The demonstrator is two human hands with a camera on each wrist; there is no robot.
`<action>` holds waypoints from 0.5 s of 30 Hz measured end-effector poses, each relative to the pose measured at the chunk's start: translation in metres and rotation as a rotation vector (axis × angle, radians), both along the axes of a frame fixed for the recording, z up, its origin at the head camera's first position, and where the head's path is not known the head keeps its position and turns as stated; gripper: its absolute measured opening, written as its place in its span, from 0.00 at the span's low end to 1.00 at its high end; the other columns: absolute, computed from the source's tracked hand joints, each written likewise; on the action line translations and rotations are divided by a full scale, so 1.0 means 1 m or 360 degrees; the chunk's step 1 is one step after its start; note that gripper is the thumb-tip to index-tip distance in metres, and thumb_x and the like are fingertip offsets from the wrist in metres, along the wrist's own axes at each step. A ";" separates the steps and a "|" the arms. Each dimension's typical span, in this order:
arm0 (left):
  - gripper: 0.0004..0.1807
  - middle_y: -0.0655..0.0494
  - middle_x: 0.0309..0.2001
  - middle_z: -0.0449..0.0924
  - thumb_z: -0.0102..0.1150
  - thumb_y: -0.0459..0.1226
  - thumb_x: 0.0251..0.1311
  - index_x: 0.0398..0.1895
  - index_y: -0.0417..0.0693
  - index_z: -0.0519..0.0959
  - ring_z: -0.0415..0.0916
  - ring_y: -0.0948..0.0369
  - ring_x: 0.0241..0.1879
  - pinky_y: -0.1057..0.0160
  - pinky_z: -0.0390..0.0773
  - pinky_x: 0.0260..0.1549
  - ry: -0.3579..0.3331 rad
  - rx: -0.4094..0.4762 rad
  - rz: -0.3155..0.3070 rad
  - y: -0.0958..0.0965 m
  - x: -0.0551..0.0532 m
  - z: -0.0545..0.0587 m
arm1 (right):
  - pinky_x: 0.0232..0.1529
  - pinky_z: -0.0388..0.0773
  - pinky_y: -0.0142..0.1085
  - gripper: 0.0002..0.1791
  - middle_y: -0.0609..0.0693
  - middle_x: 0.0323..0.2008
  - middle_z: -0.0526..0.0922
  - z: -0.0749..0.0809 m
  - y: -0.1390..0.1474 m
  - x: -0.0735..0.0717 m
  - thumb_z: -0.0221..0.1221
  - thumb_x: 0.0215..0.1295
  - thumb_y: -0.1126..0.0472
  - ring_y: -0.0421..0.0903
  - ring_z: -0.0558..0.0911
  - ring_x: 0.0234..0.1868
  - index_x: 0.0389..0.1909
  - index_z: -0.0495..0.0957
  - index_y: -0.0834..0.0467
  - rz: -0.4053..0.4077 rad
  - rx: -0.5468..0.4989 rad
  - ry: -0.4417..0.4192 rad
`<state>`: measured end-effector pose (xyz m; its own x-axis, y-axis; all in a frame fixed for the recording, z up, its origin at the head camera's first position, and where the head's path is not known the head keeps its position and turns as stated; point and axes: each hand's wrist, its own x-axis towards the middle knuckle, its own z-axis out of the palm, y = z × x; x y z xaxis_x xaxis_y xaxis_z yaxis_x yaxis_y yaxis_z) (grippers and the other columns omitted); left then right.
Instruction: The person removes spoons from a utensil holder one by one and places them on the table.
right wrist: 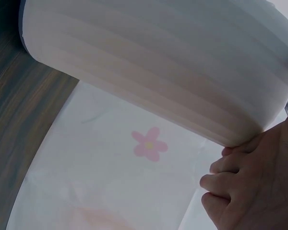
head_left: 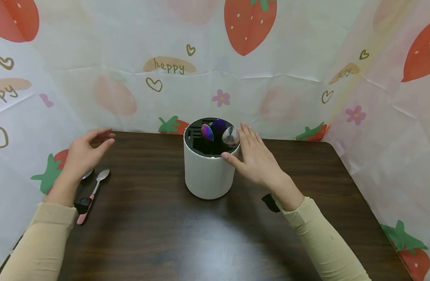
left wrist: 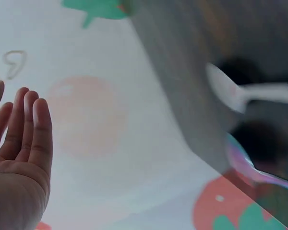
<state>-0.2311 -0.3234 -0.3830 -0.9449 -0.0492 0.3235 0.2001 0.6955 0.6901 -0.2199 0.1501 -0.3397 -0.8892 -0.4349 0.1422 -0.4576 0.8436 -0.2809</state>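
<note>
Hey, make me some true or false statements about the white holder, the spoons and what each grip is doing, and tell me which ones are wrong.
1. The white holder stands upright on the table. True.
2. The left grip is holding a spoon. False: it holds nothing and is off to the left of the holder.
3. The right grip is beside the white holder. True.
4. The pink-handled spoon is inside the holder. False: it lies on the table.
5. A silvery rounded head shows at the top of the holder. True.
6. Only one spoon lies on the table. False: an iridescent spoon lies beside the pink-handled one.
</note>
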 end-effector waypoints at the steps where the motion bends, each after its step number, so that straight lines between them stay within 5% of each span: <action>1: 0.26 0.52 0.55 0.85 0.61 0.49 0.74 0.70 0.50 0.77 0.71 0.87 0.45 0.83 0.71 0.42 0.0037 0.0034 -0.0008 0.005 0.001 0.003 | 0.82 0.35 0.47 0.57 0.55 0.84 0.33 0.000 0.000 0.000 0.38 0.74 0.23 0.53 0.37 0.84 0.84 0.36 0.62 0.0000 0.0000 0.0002; 8: 0.23 0.55 0.54 0.86 0.65 0.35 0.71 0.68 0.48 0.80 0.78 0.79 0.48 0.81 0.74 0.47 0.0336 0.0263 -0.0153 0.041 0.007 0.020 | 0.82 0.35 0.48 0.57 0.54 0.84 0.33 0.000 0.001 0.000 0.38 0.74 0.23 0.52 0.36 0.84 0.84 0.36 0.62 -0.0002 -0.0009 -0.0010; 15: 0.22 0.50 0.53 0.87 0.67 0.30 0.68 0.65 0.47 0.82 0.82 0.72 0.49 0.76 0.77 0.48 0.0521 0.0434 -0.0271 0.080 0.009 0.031 | 0.82 0.35 0.48 0.57 0.54 0.84 0.32 0.000 0.001 0.001 0.38 0.74 0.23 0.52 0.36 0.84 0.84 0.36 0.61 0.0002 -0.0005 -0.0005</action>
